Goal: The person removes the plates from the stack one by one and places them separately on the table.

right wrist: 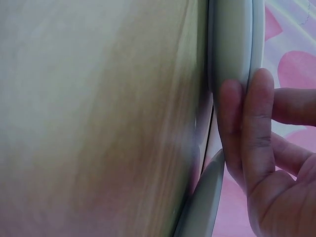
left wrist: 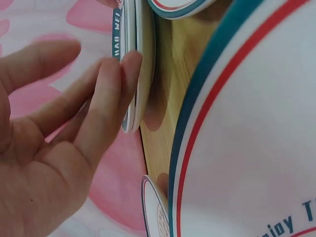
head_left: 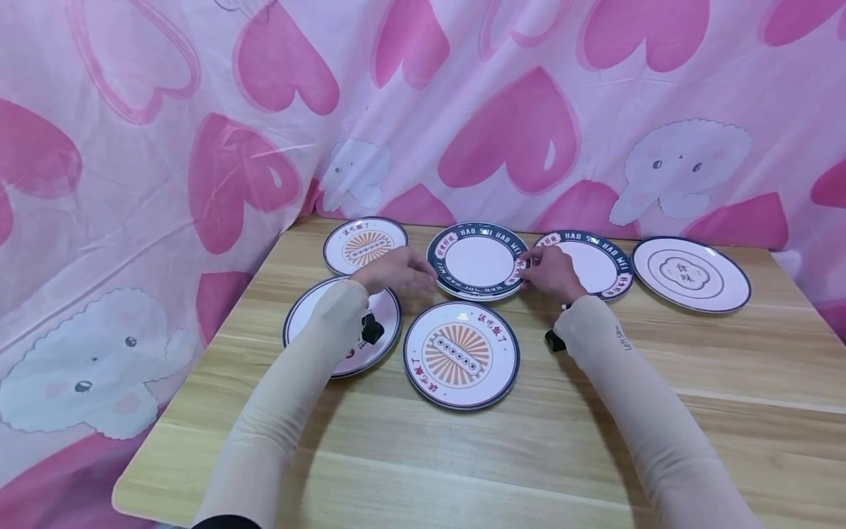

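Observation:
Two or more round plates with dark blue lettered rims lie stacked at the back centre. My left hand is by the stack's left side, its fingers extended. In the left wrist view, the fingertips lie right at the stacked edges, with the thumb held apart. On the opposite side, my right hand touches the stack's right rim. The right wrist view shows its straight fingertips against the side of the stacked plates, thumb partly hidden behind. Neither hand's fingers are wrapped around a plate.
A sunburst plate lies in front of the stack, with another sunburst plate at the back left. My left forearm covers part of a white plate. Rightward are another blue-rimmed plate and a white plate. A heart-patterned cloth hangs behind the table.

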Demonstrator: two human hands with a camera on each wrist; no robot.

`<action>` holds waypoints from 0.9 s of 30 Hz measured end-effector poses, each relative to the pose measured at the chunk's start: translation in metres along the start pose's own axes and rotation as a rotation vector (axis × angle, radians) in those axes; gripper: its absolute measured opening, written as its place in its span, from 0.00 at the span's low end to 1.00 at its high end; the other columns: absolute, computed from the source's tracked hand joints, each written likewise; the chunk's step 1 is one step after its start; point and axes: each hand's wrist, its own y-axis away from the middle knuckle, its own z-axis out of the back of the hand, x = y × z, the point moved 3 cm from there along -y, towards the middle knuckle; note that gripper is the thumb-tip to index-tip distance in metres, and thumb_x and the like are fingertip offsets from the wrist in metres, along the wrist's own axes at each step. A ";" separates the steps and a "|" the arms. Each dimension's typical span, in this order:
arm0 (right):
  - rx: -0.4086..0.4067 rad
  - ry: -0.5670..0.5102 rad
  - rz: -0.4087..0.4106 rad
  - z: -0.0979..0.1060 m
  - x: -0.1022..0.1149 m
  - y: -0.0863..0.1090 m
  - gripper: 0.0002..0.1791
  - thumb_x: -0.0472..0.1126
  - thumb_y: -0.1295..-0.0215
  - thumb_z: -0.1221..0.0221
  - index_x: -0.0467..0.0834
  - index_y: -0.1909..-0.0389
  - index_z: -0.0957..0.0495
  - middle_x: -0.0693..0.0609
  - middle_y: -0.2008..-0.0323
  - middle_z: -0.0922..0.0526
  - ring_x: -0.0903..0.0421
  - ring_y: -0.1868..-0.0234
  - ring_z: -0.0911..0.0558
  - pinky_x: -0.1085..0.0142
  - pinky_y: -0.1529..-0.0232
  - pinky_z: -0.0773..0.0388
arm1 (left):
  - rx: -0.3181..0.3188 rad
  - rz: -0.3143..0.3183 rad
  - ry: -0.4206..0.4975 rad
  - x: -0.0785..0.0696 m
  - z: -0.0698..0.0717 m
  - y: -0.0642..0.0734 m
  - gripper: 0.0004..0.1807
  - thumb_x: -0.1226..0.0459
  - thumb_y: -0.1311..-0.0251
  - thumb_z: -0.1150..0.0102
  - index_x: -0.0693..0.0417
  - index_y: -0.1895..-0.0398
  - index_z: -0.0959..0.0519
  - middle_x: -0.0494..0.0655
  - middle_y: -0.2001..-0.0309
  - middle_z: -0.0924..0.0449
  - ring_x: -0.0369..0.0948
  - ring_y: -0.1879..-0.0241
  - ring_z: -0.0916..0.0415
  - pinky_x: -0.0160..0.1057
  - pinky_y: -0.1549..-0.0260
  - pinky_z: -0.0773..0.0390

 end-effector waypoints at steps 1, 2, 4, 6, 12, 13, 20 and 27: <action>-0.008 0.000 -0.003 0.000 0.000 -0.001 0.19 0.39 0.40 0.44 0.42 0.46 0.25 0.44 0.60 0.26 0.51 0.66 0.17 0.70 0.69 0.27 | -0.019 0.008 0.008 0.000 0.000 -0.001 0.14 0.56 0.42 0.43 0.44 0.52 0.22 0.41 0.56 0.18 0.41 0.48 0.27 0.48 0.40 0.33; -0.010 0.001 -0.003 0.000 0.000 -0.001 0.20 0.39 0.40 0.44 0.42 0.46 0.26 0.44 0.60 0.26 0.52 0.67 0.17 0.70 0.69 0.27 | -0.039 0.012 0.012 0.000 0.000 -0.001 0.14 0.56 0.42 0.43 0.45 0.52 0.22 0.42 0.56 0.18 0.41 0.49 0.26 0.47 0.40 0.32; -0.009 0.004 0.000 0.000 0.000 -0.001 0.22 0.39 0.40 0.44 0.41 0.44 0.28 0.44 0.60 0.25 0.53 0.69 0.16 0.71 0.70 0.27 | -0.090 0.016 0.004 0.000 0.000 -0.004 0.14 0.56 0.42 0.44 0.46 0.53 0.22 0.43 0.56 0.18 0.41 0.49 0.25 0.46 0.41 0.31; -0.003 -0.003 0.007 -0.001 0.000 -0.002 0.24 0.38 0.40 0.43 0.40 0.41 0.30 0.43 0.60 0.24 0.53 0.70 0.16 0.71 0.69 0.26 | -0.150 0.005 -0.018 0.001 0.000 -0.006 0.14 0.56 0.42 0.44 0.48 0.54 0.21 0.44 0.55 0.19 0.42 0.49 0.26 0.44 0.42 0.30; 0.016 -0.008 -0.004 0.001 0.000 0.000 0.32 0.39 0.40 0.43 0.40 0.34 0.40 0.42 0.61 0.21 0.54 0.71 0.16 0.70 0.65 0.26 | -0.266 0.001 -0.036 0.000 -0.003 -0.012 0.17 0.59 0.45 0.44 0.50 0.52 0.22 0.45 0.51 0.21 0.43 0.50 0.27 0.41 0.46 0.26; 0.014 -0.008 -0.007 0.001 0.001 0.000 0.33 0.40 0.40 0.43 0.40 0.34 0.41 0.42 0.61 0.21 0.54 0.71 0.16 0.70 0.64 0.26 | -0.270 0.010 -0.031 -0.001 -0.004 -0.013 0.18 0.59 0.45 0.45 0.51 0.50 0.23 0.45 0.52 0.21 0.43 0.50 0.26 0.41 0.47 0.26; 0.007 -0.008 0.002 0.001 0.002 0.001 0.33 0.39 0.40 0.43 0.38 0.34 0.41 0.41 0.60 0.21 0.53 0.71 0.15 0.70 0.65 0.25 | -0.258 0.050 -0.053 -0.003 -0.007 -0.017 0.21 0.60 0.43 0.46 0.51 0.44 0.26 0.45 0.53 0.20 0.41 0.50 0.26 0.41 0.46 0.26; 0.012 0.002 0.007 0.001 0.001 0.001 0.33 0.39 0.40 0.43 0.37 0.34 0.40 0.41 0.60 0.22 0.54 0.71 0.16 0.71 0.67 0.25 | -0.245 0.029 -0.081 -0.004 -0.008 -0.018 0.22 0.57 0.41 0.47 0.53 0.44 0.26 0.49 0.44 0.24 0.44 0.44 0.29 0.43 0.43 0.28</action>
